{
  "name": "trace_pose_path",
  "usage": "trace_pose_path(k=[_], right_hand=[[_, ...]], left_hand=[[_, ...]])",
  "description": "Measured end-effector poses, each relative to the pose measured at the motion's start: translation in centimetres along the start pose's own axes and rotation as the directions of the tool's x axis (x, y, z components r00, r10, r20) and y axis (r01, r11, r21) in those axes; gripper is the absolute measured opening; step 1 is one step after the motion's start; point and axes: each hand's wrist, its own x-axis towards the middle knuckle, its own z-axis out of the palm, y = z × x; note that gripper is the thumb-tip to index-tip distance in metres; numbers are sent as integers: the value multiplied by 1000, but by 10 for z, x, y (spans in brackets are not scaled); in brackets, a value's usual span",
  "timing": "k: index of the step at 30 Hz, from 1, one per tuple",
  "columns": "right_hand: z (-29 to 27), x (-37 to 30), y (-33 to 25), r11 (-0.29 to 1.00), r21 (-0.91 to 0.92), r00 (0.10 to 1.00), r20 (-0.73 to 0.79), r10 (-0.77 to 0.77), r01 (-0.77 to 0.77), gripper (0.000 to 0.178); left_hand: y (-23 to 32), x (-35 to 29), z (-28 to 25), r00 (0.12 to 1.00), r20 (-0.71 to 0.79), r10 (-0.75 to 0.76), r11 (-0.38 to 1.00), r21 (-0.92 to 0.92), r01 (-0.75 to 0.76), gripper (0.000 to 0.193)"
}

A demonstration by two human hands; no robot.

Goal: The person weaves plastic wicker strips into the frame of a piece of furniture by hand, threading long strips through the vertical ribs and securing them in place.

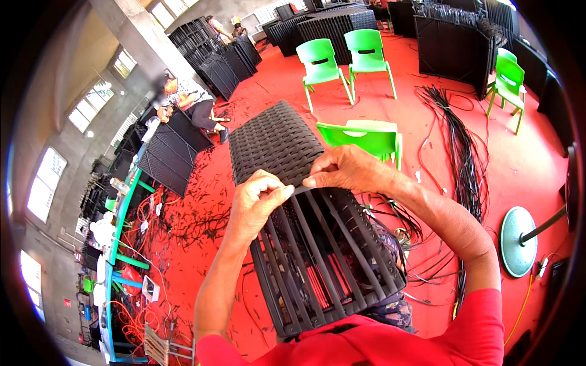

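Note:
Across my lap lies a black frame panel [278, 137]. Its far part is covered in tight wicker weave, while the near part shows bare lengthwise bars with gaps between them. A dark flat weaving strip [300, 190] runs crosswise at the near edge of the weave. My left hand [259, 198] pinches it between thumb and fingers at the panel's left side. Close by on the right, my right hand [345, 169] pinches the same strip, its fingertips nearly meeting the left ones. The strip's ends are hidden by my hands.
Beyond the panel stands a green plastic chair [366, 137], with more green chairs [320, 64] farther back. Long black strips [458, 152] lie in a bundle on the red floor [268, 82]. A round stand base [519, 242] is at right. Another person [189, 97] sits far left.

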Motion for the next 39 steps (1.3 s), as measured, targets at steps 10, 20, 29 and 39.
trace_pose_path(k=[10,20,29,39], right_hand=[[-8,-11,-15,971,42,970,-52,237,-235,23],[5,-8,-3,989,-136,985,-168,25,-48,20],[27,2,-45,995,-87,997,65,-47,53,25],[20,8,-51,957,-168,952,158,262,-236,24]], left_hand=[[5,-13,16,895,239,378,601,672,-433,24],[-13,3,8,947,212,240,893,334,-301,13],[-14,-30,-19,995,-71,64,930,-358,-85,13],[-7,-42,-20,931,148,335,677,649,-347,19]])
